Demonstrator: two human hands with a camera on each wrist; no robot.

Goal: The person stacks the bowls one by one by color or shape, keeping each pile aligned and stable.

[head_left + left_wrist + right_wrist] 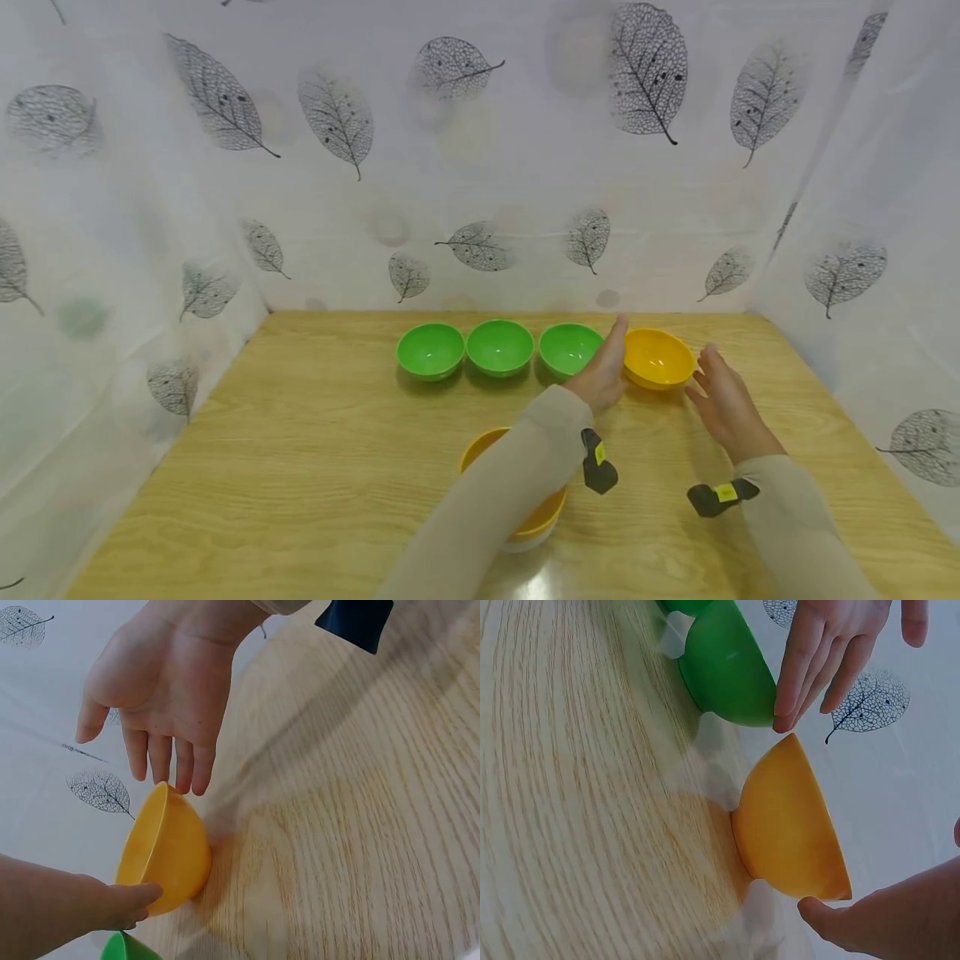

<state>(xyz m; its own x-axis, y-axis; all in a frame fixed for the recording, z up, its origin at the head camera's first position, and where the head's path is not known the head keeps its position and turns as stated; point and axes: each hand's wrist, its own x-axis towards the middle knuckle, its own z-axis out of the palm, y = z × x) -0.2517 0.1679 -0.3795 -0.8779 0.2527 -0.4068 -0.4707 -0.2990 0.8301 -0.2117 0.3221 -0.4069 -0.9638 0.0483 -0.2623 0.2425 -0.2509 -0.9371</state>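
A yellow bowl (660,359) stands upright at the back right of the wooden table, between my two hands. My left hand (604,372) is at its left side, fingers extended, between it and the nearest green bowl (567,351). On the right side, my right hand (726,402) has its fingers stretched out close to the rim. In the left wrist view, the left fingers overlap the side of the yellow bowl (178,851); whether they press it I cannot tell. The right wrist view has the right thumb (817,915) right by the rim. Neither hand grips it.
Two more green bowls, one in the middle (500,348) and one at the left (431,352), continue the row. Below my left forearm, another yellow bowl (480,446) sits over something white (529,540), partly hidden. A leaf-print curtain (495,167) encloses the table's back and sides.
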